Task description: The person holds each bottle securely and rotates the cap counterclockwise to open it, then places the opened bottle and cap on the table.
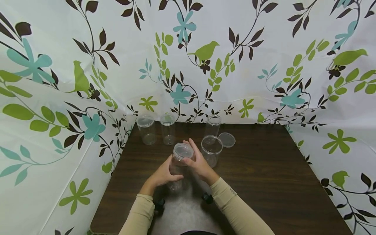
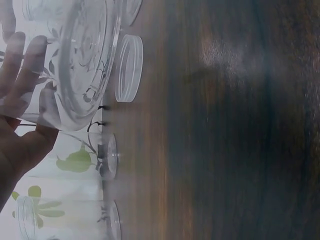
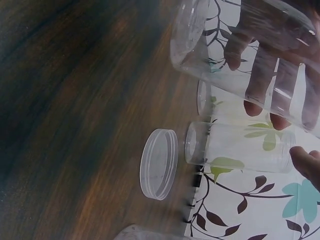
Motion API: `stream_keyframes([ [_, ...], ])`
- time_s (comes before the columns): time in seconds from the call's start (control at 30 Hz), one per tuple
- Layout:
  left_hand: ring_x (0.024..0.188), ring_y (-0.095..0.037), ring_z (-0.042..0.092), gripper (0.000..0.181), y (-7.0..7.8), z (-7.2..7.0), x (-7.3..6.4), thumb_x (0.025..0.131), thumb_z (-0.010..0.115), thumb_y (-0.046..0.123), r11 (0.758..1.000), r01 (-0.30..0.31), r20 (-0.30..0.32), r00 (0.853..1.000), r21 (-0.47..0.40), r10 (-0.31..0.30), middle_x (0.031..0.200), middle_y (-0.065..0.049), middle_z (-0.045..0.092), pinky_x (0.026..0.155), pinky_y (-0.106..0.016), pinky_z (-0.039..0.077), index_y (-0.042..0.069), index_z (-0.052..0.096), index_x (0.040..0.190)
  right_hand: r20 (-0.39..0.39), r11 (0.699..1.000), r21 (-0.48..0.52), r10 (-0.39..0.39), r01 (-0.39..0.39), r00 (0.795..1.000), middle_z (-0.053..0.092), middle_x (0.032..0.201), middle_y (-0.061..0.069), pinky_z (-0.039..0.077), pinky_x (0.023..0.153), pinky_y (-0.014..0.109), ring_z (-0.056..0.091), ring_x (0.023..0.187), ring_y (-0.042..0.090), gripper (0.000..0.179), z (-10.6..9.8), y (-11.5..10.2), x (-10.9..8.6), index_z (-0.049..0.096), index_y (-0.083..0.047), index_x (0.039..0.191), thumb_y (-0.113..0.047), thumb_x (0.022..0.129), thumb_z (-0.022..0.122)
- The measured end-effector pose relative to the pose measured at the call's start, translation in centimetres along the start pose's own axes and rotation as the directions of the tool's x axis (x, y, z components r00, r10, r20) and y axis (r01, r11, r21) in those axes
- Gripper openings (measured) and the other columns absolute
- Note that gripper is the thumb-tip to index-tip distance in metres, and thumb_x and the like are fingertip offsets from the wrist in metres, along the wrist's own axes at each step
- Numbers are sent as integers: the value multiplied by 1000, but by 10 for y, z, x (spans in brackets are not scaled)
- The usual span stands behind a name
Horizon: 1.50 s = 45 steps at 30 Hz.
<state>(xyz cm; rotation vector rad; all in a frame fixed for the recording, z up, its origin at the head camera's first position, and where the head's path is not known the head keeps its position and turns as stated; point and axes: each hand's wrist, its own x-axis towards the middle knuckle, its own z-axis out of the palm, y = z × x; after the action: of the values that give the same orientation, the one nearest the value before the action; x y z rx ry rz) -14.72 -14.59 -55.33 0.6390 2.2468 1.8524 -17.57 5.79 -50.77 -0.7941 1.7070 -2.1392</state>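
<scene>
Both hands hold a clear plastic jar [image 1: 177, 168] raised over the near middle of the table. A translucent lid [image 1: 183, 150] covers its top. My left hand [image 1: 163, 174] grips the jar's body from the left. My right hand [image 1: 202, 164] is round its upper part, thumb at the lid's edge and fingers along the far side. The left wrist view shows the jar's round base [image 2: 87, 65] tilted close to the camera. Just right of the hands stands a wide clear jar [image 1: 212, 156] with an uncovered rim.
Two lidded clear jars [image 1: 146, 130] [image 1: 168, 131] stand at the back left. Another clear jar [image 1: 213, 126] is at the back, behind the wide one. A loose lid [image 1: 227, 140] lies flat beside them on the dark wooden table [image 1: 264, 176]. A patterned curtain [image 1: 252, 75] surrounds the table.
</scene>
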Motion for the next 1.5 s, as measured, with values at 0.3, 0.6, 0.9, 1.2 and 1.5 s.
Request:
stream_keyframes([
  [0.3,106,-29,66,88,-3,-13,-6,81,85,8,999,34,-117,993,42,-29,132,-21,58,79,-32,57,5,31,151,-56,997,-64,-39,35,998,29,158,27,32,115,51,29,145,40,82,3,1,-3,22,7,154,-25,97,71],
  [0.6,115,-34,62,88,-6,-19,-6,81,85,8,998,47,-139,989,52,-39,132,-23,57,85,-32,56,4,31,150,-5,991,-129,-45,44,999,37,154,24,32,112,62,37,141,35,78,6,1,-6,27,-1,156,-25,96,72],
  [0.9,119,-28,59,85,0,-11,0,78,87,11,996,42,-61,997,80,-37,136,-17,56,96,-33,50,6,36,147,10,994,-107,6,-5,1000,34,157,25,42,108,32,38,142,41,95,2,2,-3,17,-1,160,-35,93,75],
  [1.2,134,-29,46,104,6,-3,3,76,87,16,993,3,44,999,115,-8,152,-17,44,111,-40,36,6,24,158,1,992,-116,-40,40,999,43,153,20,44,105,35,50,130,25,84,-1,0,-2,35,-2,153,-39,91,77],
  [1.5,125,-33,56,98,3,-3,4,79,85,8,998,-32,65,997,47,29,144,-21,50,104,-32,43,1,24,156,19,997,-80,-2,3,1000,31,162,20,38,108,28,34,143,39,97,-4,2,0,12,-2,161,-37,94,74],
])
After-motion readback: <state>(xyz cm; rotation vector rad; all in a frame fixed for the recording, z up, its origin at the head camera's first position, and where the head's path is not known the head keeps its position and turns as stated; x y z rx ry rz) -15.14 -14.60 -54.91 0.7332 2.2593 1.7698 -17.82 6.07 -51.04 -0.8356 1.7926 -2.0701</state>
